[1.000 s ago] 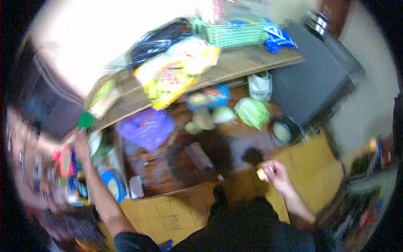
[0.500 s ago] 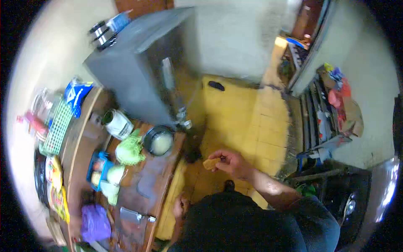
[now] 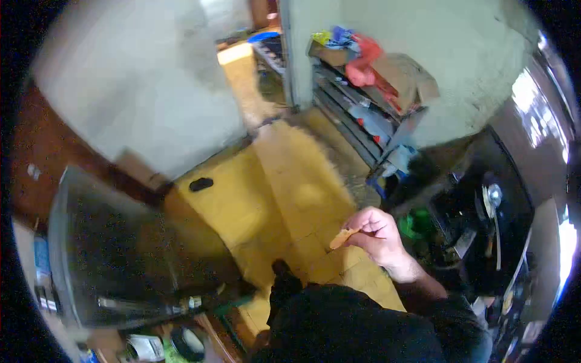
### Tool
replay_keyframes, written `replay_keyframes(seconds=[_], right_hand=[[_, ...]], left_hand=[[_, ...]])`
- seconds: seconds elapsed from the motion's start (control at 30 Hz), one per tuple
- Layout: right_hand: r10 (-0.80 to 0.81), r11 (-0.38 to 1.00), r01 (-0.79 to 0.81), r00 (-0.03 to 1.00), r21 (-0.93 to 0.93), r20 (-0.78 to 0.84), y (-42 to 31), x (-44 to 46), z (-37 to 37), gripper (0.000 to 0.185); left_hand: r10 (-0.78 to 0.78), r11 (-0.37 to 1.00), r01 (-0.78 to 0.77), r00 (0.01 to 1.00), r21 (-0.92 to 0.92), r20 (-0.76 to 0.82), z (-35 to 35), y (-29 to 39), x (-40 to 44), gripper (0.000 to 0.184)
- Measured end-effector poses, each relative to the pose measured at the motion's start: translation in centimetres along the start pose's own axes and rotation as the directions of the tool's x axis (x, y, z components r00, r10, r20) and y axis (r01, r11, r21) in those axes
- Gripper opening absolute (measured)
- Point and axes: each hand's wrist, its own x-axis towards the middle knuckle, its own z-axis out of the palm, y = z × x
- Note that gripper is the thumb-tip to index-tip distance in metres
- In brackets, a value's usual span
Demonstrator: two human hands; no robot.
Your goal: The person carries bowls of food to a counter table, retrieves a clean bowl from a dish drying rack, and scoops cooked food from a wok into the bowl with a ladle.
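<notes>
My right hand [image 3: 380, 239] is raised in front of my body, right of centre. Its thumb and fingers pinch a flat golden-brown piece of food [image 3: 343, 238] that looks like a cracker or chip. Only a small, dark part of my left hand [image 3: 261, 340] shows low by my side, and its fingers cannot be made out. The yellow tiled floor [image 3: 290, 199] lies beneath the right hand, and my foot [image 3: 281, 267] shows there.
To the left stands a grey fridge [image 3: 139, 242]. A wooden table's corner holds a black pot [image 3: 179, 342] and a white jar [image 3: 145, 348]. A dark slipper [image 3: 201, 184] lies on the floor. Rightward are a rack [image 3: 345, 115] with a red bag [image 3: 362, 66] and a dark counter with a ladle [image 3: 495, 195].
My view has swung right, so the table slides to the bottom left and the rack and dark counter come nearer the middle. My right hand still pinches the piece of food.
</notes>
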Motion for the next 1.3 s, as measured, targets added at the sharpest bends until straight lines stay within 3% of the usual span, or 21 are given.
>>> replay_keyframes(seconds=[0.07,0.13,0.2,0.23,0.33,0.43,0.53,0.7,0.73,0.8,0.87,0.9,0.93,1.03,1.07,1.13,1.17,1.2,1.23,1.27,1.3], right_hand=[[0.005,1.0,-0.004,0.999,0.015,-0.041,-3.8,2.5,-1.5,0.021],[-0.249,0.968,0.248,0.967,-0.024,-0.057,-5.3,8.6,-3.4,0.018],[-0.371,0.887,0.321,0.923,-0.332,-0.098,-6.3,16.6,-4.4,0.015],[-0.532,0.769,0.474,0.847,-0.429,-0.017,-6.5,20.4,-4.6,0.013],[-0.443,0.892,0.416,0.883,-0.178,-0.156,-5.3,21.9,-5.8,0.01],[-0.587,0.764,0.518,0.806,-0.386,-0.081,-7.7,27.4,-8.4,0.011],[-0.623,0.744,0.522,0.767,-0.417,-0.154,-7.4,30.7,-10.4,0.011],[-0.65,0.737,0.53,0.726,-0.419,-0.224,-6.8,36.2,-13.5,0.009],[-0.662,0.722,0.519,0.712,-0.458,-0.236,-6.7,37.6,-14.1,0.01],[-0.66,0.715,0.532,0.728,-0.453,-0.187,-7.1,40.9,-15.4,0.01],[-0.699,0.687,0.574,0.689,-0.445,-0.192,-5.1,44.3,-16.8,0.011],[-0.678,0.713,0.575,0.711,-0.401,-0.186,-4.9,46.0,-17.2,0.009],[-0.655,0.738,0.571,0.734,-0.358,-0.178,-4.6,48.6,-17.5,0.008],[-0.661,0.75,0.656,0.738,-0.09,-0.134,-3.4,59.5,-20.0,0.006],[-0.641,0.766,0.642,0.762,-0.03,-0.092,-3.9,63.2,-21.1,0.006],[-0.624,0.781,0.623,0.781,0.038,0.028,-4.6,69.6,-21.8,0.006],[-0.621,0.783,0.616,0.779,0.081,0.078,-4.8,72.7,-21.8,0.006],[-0.617,0.787,0.605,0.776,0.123,0.128,-5.0,75.8,-21.8,0.008],[-0.609,0.793,0.592,0.756,0.145,0.241,-5.0,78.8,-21.9,0.011],[-0.598,0.798,0.579,0.721,0.168,0.35,-4.7,81.6,-21.8,0.014],[-0.605,0.796,0.556,0.715,0.239,0.35,-4.0,84.1,-21.5,0.017]], left_hand=[[-0.013,1.0,0.011,0.997,0.015,0.079,3.0,3.5,5.3,0.025],[0.007,0.998,-0.019,0.979,0.055,0.201,6.2,8.9,14.1,0.024],[0.031,0.993,-0.07,0.933,0.097,0.358,9.2,15.4,24.0,0.023],[0.046,0.988,-0.104,0.902,0.114,0.429,11.1,18.1,28.2,0.023],[0.103,0.968,-0.218,0.796,0.124,0.597,18.8,24.5,37.7,0.021],[0.094,0.958,-0.251,0.729,0.137,0.678,24.9,32.7,46.7,0.02],[0.053,0.958,-0.238,0.694,0.16,0.718,28.9,38.5,56.7,0.019],[0.013,0.996,-0.073,0.683,0.051,0.73,33.0,46.6,74.4,0.018],[0.042,0.996,0.035,0.613,-0.08,0.789,33.8,48.1,79.4,0.017],[0.188,0.842,0.451,0.27,-0.296,0.944,33.7,51.6,87.3,0.017],[-0.063,0.865,0.452,0.526,-0.216,0.848,37.2,53.4,87.6,0.015],[0.162,0.986,-0.11,0.772,-0.122,0.615,36.4,58.4,76.3,0.023],[0.066,0.889,0.377,0.452,-0.258,0.89,37.9,56.1,82.3,0.034],[0.265,0.962,-0.199,0.488,-0.19,0.832,40.5,53.6,83.1,0.033],[0.165,0.981,-0.181,0.546,-0.077,0.822,39.6,54.2,81.4,0.033],[-0.042,0.983,-0.111,0.639,0.145,0.768,38.1,55.6,78.0,0.032],[0.133,0.86,0.408,0.4,-0.306,0.907,38.6,47.6,81.9,0.034],[0.293,0.37,0.901,0.118,-0.227,0.949,38.9,42.5,84.5,0.036],[0.189,0.861,0.302,0.555,-0.408,0.81,36.9,40.6,82.4,0.032],[0.044,0.96,-0.174,0.869,0.221,0.493,34.8,39.4,80.1,0.03],[-0.211,0.918,0.064,0.915,0.392,0.345,33.7,38.7,78.6,0.03]])
